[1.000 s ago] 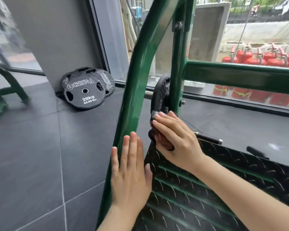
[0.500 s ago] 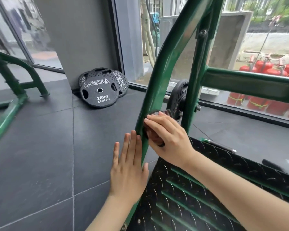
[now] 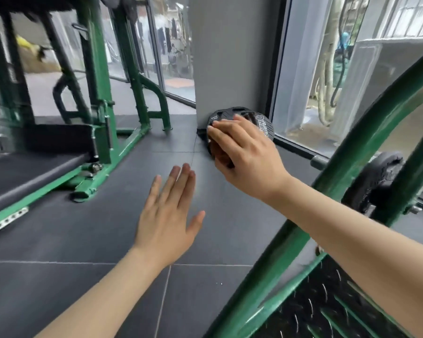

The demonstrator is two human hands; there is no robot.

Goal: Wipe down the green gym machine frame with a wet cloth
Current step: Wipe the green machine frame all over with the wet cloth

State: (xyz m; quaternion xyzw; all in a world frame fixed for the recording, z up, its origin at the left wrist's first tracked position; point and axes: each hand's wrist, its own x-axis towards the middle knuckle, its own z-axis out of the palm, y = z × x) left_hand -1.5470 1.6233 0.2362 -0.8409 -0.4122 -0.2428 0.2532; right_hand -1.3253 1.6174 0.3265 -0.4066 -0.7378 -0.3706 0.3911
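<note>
A green gym machine frame [image 3: 332, 172] slants up along the right side, its curved tube running from the bottom centre to the upper right. My right hand [image 3: 247, 152] is off the tube, out over the floor, its fingers curled round a dark cloth [image 3: 221, 156] bunched under the palm. My left hand [image 3: 169, 215] hovers flat over the grey floor with straight fingers, holding nothing and touching nothing. Both forearms reach in from the bottom edge.
A black tread plate [image 3: 327, 306] sits inside the frame at the bottom right, with a weight plate [image 3: 376, 181] mounted on it. Black weight plates [image 3: 264, 123] lean against a grey pillar [image 3: 230, 57]. Another green machine [image 3: 100, 98] with a black pad stands at left.
The view has swung left. Both hands have come off the green tube: the left lifted from it, the right drew the cloth away to the left.
</note>
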